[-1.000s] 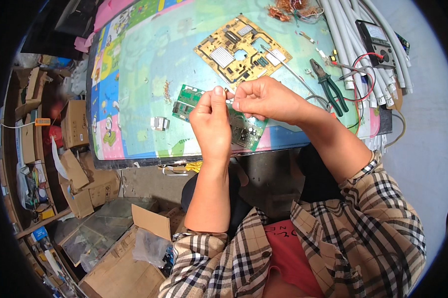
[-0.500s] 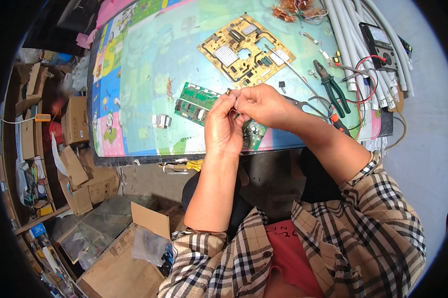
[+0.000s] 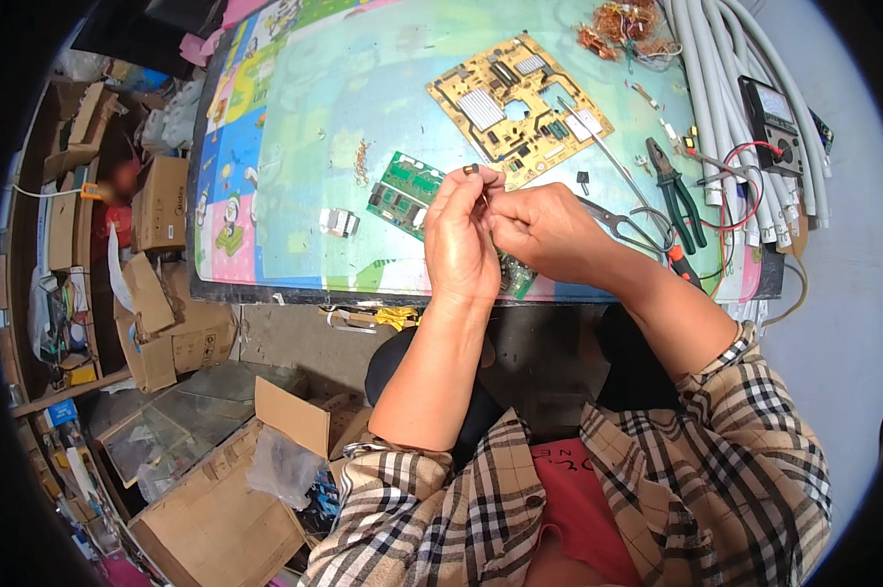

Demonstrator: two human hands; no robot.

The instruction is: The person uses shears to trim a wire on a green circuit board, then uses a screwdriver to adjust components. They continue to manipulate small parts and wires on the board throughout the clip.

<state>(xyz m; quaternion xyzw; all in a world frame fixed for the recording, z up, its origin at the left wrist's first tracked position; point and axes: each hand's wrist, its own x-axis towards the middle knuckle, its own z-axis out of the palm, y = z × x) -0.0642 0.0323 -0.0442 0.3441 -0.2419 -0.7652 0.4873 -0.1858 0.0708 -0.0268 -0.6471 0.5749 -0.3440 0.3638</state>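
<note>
My left hand (image 3: 461, 235) is closed, holding a small dark component (image 3: 471, 170) up between thumb and fingertips. My right hand (image 3: 549, 230) pinches just below it at what looks like a thin wire, partly hidden by the fingers. Both hands are over a green circuit board (image 3: 402, 186), which they partly cover. Behind them lies a larger yellow circuit board (image 3: 529, 137) with a thin metal rod (image 3: 608, 147) across its right part. A small silvery piece (image 3: 339, 222) sits left of the green board, and a tiny black part (image 3: 582, 178) lies behind my right hand.
Green-handled pliers (image 3: 686, 210), another plier-like tool (image 3: 613, 220), a meter (image 3: 769, 108) with red leads, white tubes (image 3: 701, 49) and copper wire scraps (image 3: 622, 24) crowd the right of the mat-covered table (image 3: 295, 117). Cardboard boxes (image 3: 166, 201) and shelves stand at the left.
Both hands have shifted right, the right one also downward. My left hand has turned, and the small component now shows above its fingertips. The table appears further right in the picture.
</note>
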